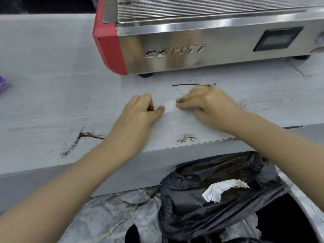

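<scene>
A small white piece of paper or film (169,105) lies flat on the pale grey counter (52,102). My left hand (140,114) rests on the counter with its fingers curled, and its thumb tip touches the piece's left edge. My right hand (205,106) pinches the piece's right edge between thumb and fingertips. Both hands sit in front of the espresso machine (175,50), a steel box with a red side panel.
Coffee grounds (186,138) are scattered on the counter near its front edge and at the left. Below the counter stands a bin lined with a black bag (219,204) that holds crumpled white paper (220,189). A purple object (3,84) is at the far left.
</scene>
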Demonstrator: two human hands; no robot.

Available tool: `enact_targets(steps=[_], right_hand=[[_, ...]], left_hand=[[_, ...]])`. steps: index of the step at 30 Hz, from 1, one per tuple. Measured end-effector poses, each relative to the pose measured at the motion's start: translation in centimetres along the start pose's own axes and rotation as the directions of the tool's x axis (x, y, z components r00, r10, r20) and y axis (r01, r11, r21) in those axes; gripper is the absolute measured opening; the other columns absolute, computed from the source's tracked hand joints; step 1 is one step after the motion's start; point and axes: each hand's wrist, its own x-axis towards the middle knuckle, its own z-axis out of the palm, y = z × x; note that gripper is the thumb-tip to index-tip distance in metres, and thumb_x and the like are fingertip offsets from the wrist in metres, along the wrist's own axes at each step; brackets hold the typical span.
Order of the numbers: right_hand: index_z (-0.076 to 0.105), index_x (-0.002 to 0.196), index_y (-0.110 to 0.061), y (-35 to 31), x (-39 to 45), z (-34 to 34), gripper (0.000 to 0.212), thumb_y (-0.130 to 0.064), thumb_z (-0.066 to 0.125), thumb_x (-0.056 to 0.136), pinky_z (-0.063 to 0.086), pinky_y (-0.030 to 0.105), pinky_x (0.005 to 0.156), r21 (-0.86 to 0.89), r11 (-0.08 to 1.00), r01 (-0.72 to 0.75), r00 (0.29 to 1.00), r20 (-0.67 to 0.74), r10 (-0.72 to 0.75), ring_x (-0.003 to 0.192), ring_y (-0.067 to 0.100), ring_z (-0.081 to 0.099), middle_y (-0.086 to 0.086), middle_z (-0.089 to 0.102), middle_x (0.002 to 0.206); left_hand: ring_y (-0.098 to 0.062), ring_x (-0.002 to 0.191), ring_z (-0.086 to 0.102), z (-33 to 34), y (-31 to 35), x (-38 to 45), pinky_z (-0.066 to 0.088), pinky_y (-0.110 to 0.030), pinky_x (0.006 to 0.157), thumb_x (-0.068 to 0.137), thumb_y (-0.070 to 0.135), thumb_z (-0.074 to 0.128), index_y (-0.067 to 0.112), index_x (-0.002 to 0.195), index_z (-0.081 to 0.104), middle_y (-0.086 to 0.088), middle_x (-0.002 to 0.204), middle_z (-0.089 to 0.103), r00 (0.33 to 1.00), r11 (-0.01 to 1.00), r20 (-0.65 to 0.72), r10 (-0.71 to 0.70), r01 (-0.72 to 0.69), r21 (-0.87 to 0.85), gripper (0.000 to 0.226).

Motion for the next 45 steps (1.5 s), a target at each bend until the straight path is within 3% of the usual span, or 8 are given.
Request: enact_targets(steps=[5,9,16,20,26,30,37,45], right_hand=[[0.074,0.105,-0.008,-1.0,-5.7,-2.0,0.031,0.003,0.055,0.082,0.057,0.040,0.073,0.026,0.998,0.058,0.998,0.031,-0.059,0.093,0.026,0.066,0.006,0.072,0.106],[0.075,0.101,-0.008,0.4,-5.3,-2.3,0.032,0.004,0.053,0.081,0.057,0.040,0.075,0.061,0.998,0.017,0.999,-0.035,-0.015,0.094,0.026,0.066,0.006,0.073,0.103],[0.075,0.098,-0.004,5.8,-0.4,-1.9,0.032,0.012,0.057,0.076,0.058,0.045,0.073,-0.090,0.991,-0.099,0.947,-0.315,0.066,0.090,0.035,0.067,0.012,0.074,0.098],[0.075,0.099,-0.003,7.7,0.5,-1.3,0.036,0.014,0.056,0.072,0.057,0.046,0.071,-0.194,0.975,-0.107,0.975,-0.215,0.064,0.089,0.037,0.066,0.014,0.074,0.096],[0.071,0.110,-0.008,9.6,0.6,-0.6,0.046,0.014,0.054,0.073,0.052,0.045,0.084,-0.221,0.962,-0.159,0.987,-0.050,0.152,0.105,0.035,0.059,0.016,0.070,0.107],[0.073,0.104,-0.006,9.9,-0.2,-0.9,0.043,0.013,0.053,0.072,0.052,0.045,0.082,-0.191,0.973,-0.130,0.991,-0.054,0.121,0.097,0.037,0.060,0.017,0.072,0.100],[0.075,0.103,-0.009,6.7,-4.9,-2.8,0.036,-0.001,0.049,0.079,0.053,0.034,0.083,-0.113,0.988,-0.104,0.992,-0.087,0.094,0.094,0.030,0.066,0.009,0.074,0.101],[0.078,0.089,-0.011,2.3,-9.4,-4.4,0.025,0.001,0.060,0.075,0.057,0.035,0.065,-0.004,0.999,-0.054,0.998,-0.044,0.053,0.078,0.025,0.067,0.002,0.075,0.086]], left_hand=[[-0.024,0.081,0.045,-0.2,4.0,-2.2,0.045,-0.038,0.067,0.083,-0.012,0.063,0.008,0.125,0.067,-0.007,0.089,0.051,0.994,0.992,0.059,0.093,-0.088,-0.092,0.046],[-0.024,0.082,0.053,-0.4,3.7,-0.2,0.039,-0.026,0.072,0.094,0.010,0.045,0.012,0.120,0.071,-0.007,0.088,0.056,0.995,0.976,0.047,0.088,-0.077,-0.201,0.037],[-0.035,0.087,0.068,0.6,0.0,7.4,0.058,-0.042,0.064,0.091,0.004,0.060,0.006,0.115,0.072,-0.013,0.102,0.073,0.970,0.980,-0.181,0.163,-0.139,0.140,0.027],[-0.038,0.093,0.068,2.2,-0.7,9.2,0.059,-0.049,0.063,0.086,0.000,0.059,0.004,0.121,0.068,-0.014,0.109,0.072,0.985,0.950,0.017,0.172,-0.170,0.263,0.036],[-0.031,0.126,0.055,3.0,-0.6,11.0,0.047,-0.046,0.100,0.085,-0.013,0.046,0.020,0.140,0.055,-0.006,0.139,0.060,0.990,0.976,0.121,-0.067,0.040,0.213,0.065],[-0.023,0.133,0.051,3.2,-0.9,11.4,0.040,-0.035,0.111,0.085,-0.015,0.043,0.031,0.138,0.057,0.004,0.142,0.058,0.985,0.985,0.125,-0.115,0.096,0.146,0.071],[-0.016,0.134,0.049,3.1,1.2,8.2,0.037,-0.037,0.114,0.075,-0.023,0.042,0.018,0.133,0.061,-0.001,0.140,0.058,0.986,0.999,0.165,0.031,-0.026,-0.033,0.074],[-0.022,0.124,0.058,2.0,5.4,2.0,0.043,-0.030,0.103,0.087,0.004,0.047,0.013,0.125,0.069,-0.004,0.130,0.065,0.978,0.983,0.121,0.170,-0.160,-0.091,0.044]])
